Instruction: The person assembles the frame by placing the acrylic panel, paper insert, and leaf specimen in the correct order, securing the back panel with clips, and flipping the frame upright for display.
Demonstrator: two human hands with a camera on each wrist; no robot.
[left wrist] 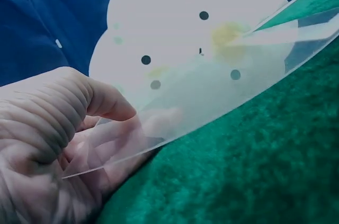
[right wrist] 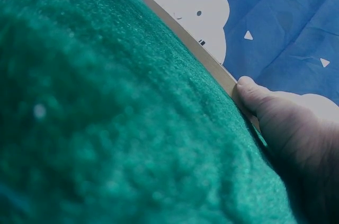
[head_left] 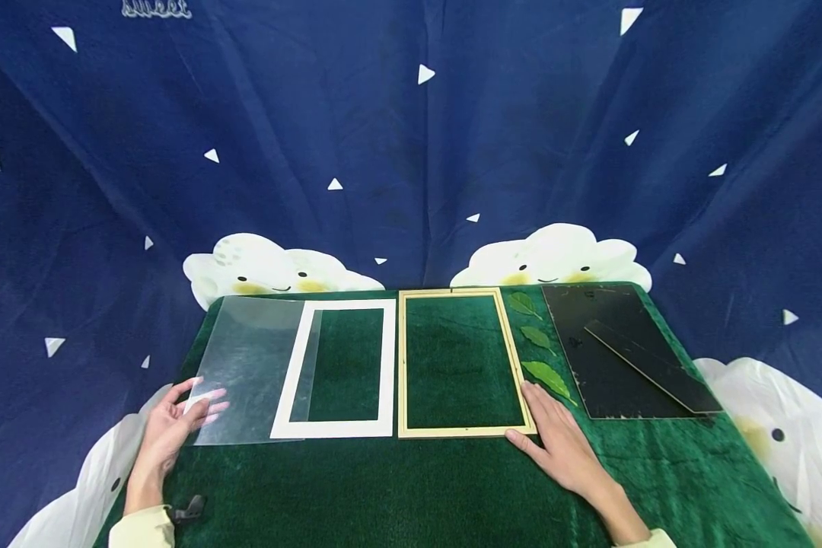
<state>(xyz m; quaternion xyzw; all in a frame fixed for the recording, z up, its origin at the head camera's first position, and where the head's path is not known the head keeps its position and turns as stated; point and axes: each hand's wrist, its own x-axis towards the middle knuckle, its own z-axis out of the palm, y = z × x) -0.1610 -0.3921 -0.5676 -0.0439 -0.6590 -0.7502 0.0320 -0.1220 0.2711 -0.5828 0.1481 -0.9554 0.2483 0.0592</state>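
My left hand (head_left: 163, 435) pinches the near-left edge of a clear plastic sheet (head_left: 250, 373), thumb above and fingers beneath. In the left wrist view the sheet (left wrist: 222, 97) is lifted and bowed at that edge. Its right part overlaps a white mat board (head_left: 387, 365); I cannot tell which is on top. Beside the mat lies a pale wooden picture frame (head_left: 466, 432). At its near-right corner rests my right hand (head_left: 562, 443), fingers straight along the side, thumb against the front edge. The right wrist view shows the thumb touching the frame (right wrist: 196, 49).
Several green leaves (head_left: 548, 377) lie in a column right of the frame. Farther right is a black backing board (head_left: 610, 365) with an angled stand leg (head_left: 644, 369). Everything lies on a green velvet cloth (head_left: 356, 495). A blue curtain (head_left: 383, 114) with clouds hangs behind.
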